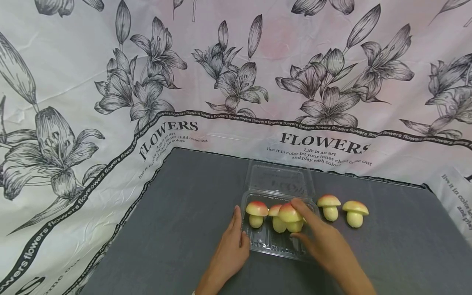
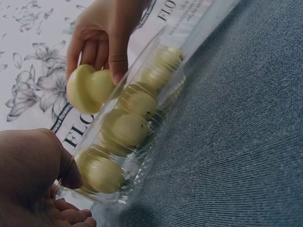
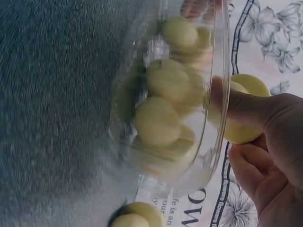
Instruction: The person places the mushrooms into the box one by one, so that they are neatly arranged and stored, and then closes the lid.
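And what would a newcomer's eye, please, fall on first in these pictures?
Probably the mushroom-shaped piece that the right hand holds over the open clear container. Next, the similar red-and-yellow pieces inside it, and two more to its right on the dark table. Behind, a pale cloth with large flower drawings.

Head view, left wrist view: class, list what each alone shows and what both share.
Only the head view shows red blush on the yellow mushroom-shaped pieces and the clear plastic container from above. Only the left wrist view shows the cap's underside on the held piece. Both show the left hand, right hand, container, grey tabletop and white flower-printed sheet.
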Tool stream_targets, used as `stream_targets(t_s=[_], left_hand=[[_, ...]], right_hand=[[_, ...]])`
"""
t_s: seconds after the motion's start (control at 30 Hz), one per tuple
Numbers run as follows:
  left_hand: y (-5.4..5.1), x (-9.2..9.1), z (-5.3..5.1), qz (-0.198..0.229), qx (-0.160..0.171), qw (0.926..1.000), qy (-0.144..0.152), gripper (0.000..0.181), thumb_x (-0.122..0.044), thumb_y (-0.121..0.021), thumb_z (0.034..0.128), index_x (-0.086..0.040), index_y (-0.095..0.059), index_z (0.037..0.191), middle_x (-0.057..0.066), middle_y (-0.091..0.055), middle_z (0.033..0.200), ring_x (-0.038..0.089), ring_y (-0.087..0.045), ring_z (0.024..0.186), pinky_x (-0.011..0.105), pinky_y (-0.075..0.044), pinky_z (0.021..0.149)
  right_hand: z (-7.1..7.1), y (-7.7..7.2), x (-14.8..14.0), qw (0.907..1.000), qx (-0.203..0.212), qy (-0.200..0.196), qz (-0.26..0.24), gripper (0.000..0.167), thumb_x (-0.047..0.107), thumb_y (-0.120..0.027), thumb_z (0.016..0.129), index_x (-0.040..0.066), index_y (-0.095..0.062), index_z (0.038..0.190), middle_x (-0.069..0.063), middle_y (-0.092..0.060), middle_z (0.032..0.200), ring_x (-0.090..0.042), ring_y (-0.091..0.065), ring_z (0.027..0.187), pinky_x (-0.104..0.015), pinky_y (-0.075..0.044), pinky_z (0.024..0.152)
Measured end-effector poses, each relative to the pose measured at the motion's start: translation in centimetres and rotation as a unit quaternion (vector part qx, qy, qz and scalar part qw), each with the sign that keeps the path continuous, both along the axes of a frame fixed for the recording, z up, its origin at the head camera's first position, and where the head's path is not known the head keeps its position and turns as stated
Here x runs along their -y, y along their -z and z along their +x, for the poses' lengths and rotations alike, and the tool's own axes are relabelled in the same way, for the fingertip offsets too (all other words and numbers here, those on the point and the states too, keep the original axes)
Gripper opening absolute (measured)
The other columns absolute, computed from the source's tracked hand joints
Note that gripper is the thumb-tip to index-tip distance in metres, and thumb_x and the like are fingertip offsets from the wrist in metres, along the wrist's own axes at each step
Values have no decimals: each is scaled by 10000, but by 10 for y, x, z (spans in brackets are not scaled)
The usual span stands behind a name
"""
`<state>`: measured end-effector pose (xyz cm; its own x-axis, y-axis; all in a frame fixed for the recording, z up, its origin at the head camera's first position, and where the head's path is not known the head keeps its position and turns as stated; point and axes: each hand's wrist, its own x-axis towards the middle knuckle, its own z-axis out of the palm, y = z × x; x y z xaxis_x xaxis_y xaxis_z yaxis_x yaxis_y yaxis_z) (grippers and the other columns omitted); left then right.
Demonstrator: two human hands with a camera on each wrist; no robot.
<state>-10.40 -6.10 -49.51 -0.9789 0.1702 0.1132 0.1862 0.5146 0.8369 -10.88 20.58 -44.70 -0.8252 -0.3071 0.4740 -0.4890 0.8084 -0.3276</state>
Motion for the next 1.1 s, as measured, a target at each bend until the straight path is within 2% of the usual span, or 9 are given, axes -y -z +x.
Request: stream_targets(t_s=[0.07,0.13,0.4,0.5,0.67,0.77,0.87,1.0,1.1], left_hand=[[0,0,0,-7,-37,10000,-32,712,-37,-484,1047,37,-147,1670,221,-202,1721,179,-602,1066,426,-469,981],[0,-1,1,-14,-63,10000,-59,711,-37,-485,1044,39,-153,1669,224,-214,1717,227,-527,1250,450,-444,1020],[-1,0,1,-32,-43,10000,-48,716,-36,-484,1042,34,-150,1671,228,-213,1717,186,-563,847,395,-450,917],[-1,0,1,-28,-60,9999,-81,710,-39,-486,1043,32,-163,1671,225,-223,1716,219,-580,1177,435,-467,1000],[-1,-1,1,-3,-96,9999,-96,707,-31,-491,1041,37,-172,1669,218,-239,1715,230,-592,1192,488,-455,1068],[-1,-1,2,6,-84,9999,-81,712,-31,-494,1040,34,-169,1670,216,-237,1716,233,-600,1151,475,-457,1041],[-1,-1,2,22,-57,10000,-59,715,-36,-495,1042,27,-164,1673,206,-226,1720,218,-519,1286,487,-436,1109],[-1,0,1,12,4,10000,-35,718,-43,-492,1045,17,-156,1677,183,-220,1726,116,-579,891,428,-454,1023],[-1,0,0,41,58,10000,2,719,-41,-486,1047,14,-146,1679,174,-212,1729,50,-345,570,397,-440,964]], right_hand=[[0,1,2,10000,-43,-85,14,983,145,-977,724,254,-504,1579,-63,-760,1270,-186,-718,687,-395,-567,620],[-1,2,4,9999,-70,-147,35,983,150,-974,730,252,-497,1584,-43,-737,1328,-208,-737,719,-397,-573,633],[0,5,10,9998,99,-167,36,980,170,-967,743,282,-484,1588,-9,-711,1380,-201,-744,734,-369,-554,621],[0,5,12,9996,161,-211,17,987,173,-970,732,302,-488,1584,5,-749,1300,-107,-685,666,-340,-537,605],[-1,7,19,9985,238,-483,-66,1004,141,-971,722,303,-487,1588,27,-758,1272,35,-510,595,-297,-518,589],[-1,10,23,9974,110,-709,-71,1011,117,-975,710,267,-496,1587,34,-709,1381,-19,-643,679,-315,-566,641],[-2,13,27,9962,-65,-870,7,1015,112,-986,693,235,-508,1580,47,-665,1449,-122,-745,833,-344,-599,712],[-3,17,31,9947,-110,-1012,133,1018,104,-991,689,229,-509,1577,51,-684,1417,-126,-751,883,-344,-605,741],[-4,18,33,9940,-56,-1084,159,1023,96,-993,686,239,-508,1575,54,-693,1398,-100,-739,866,-324,-600,737]])
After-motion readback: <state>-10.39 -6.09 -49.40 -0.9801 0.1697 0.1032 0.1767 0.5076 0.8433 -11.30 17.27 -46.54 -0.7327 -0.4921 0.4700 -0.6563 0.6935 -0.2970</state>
